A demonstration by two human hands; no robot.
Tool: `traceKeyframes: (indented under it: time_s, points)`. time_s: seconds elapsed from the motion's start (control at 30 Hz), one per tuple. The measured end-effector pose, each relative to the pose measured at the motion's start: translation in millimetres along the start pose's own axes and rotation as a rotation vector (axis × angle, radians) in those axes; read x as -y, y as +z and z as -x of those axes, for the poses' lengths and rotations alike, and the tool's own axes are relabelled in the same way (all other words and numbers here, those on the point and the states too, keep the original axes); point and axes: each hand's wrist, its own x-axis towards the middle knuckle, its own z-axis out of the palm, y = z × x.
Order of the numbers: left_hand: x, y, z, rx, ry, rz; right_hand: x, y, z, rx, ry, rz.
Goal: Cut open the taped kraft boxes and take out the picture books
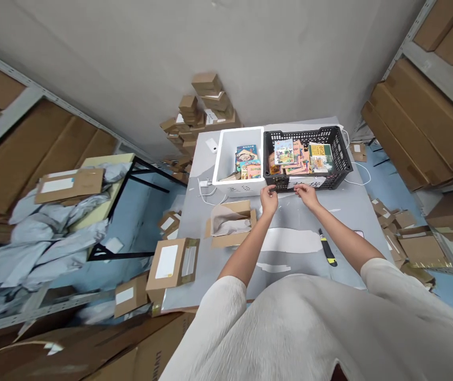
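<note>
My left hand (269,200) is at the front left corner of a black plastic crate (332,182), its fingers curled together. My right hand (307,194) is closed in a pinch just below the white paper label (314,182) on the crate's front. Whatever either hand pinches is too small to make out. Inside the crate lie several picture booklets (284,152) and a green and yellow booklet (322,157). A white foam box (222,159), with more booklets (246,153) in it, stands against the crate's left side.
On the grey table (290,211) are an open carton (232,241) with packing sheet in it, a closed carton (166,260), and a black and yellow utility knife (328,248) by my right forearm. Stacked boxes (206,100) stand behind; shelves flank both sides. Grey parcels (47,227) lie left.
</note>
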Motion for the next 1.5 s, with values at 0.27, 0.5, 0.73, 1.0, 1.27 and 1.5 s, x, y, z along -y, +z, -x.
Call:
traceKeyframes:
  time_s: [0.27, 0.5, 0.73, 1.0, 1.27, 1.5]
  points:
    - [12, -61.4, 33, -0.018, 0.020, 0.022, 7, 54, 45, 0.115, -0.061, 0.050]
    - [44, -154.2, 68, -0.023, 0.064, 0.044, -8, 129, 95, 0.185, -0.100, 0.121]
    - [111, -246.6, 97, -0.239, -0.222, -0.042, -44, 161, 141, -0.169, -0.047, 0.277]
    - [146, -281.7, 92, -0.089, -0.410, 0.027, -49, 175, 178, -0.061, 0.143, 0.204]
    - [125, -279.7, 90, 0.252, 0.124, -0.262, -41, 177, 173, 0.089, 0.014, 0.237]
    - [112, -281.0, 90, 0.220, 0.145, -0.556, -50, 177, 160, 0.256, 0.036, 0.398]
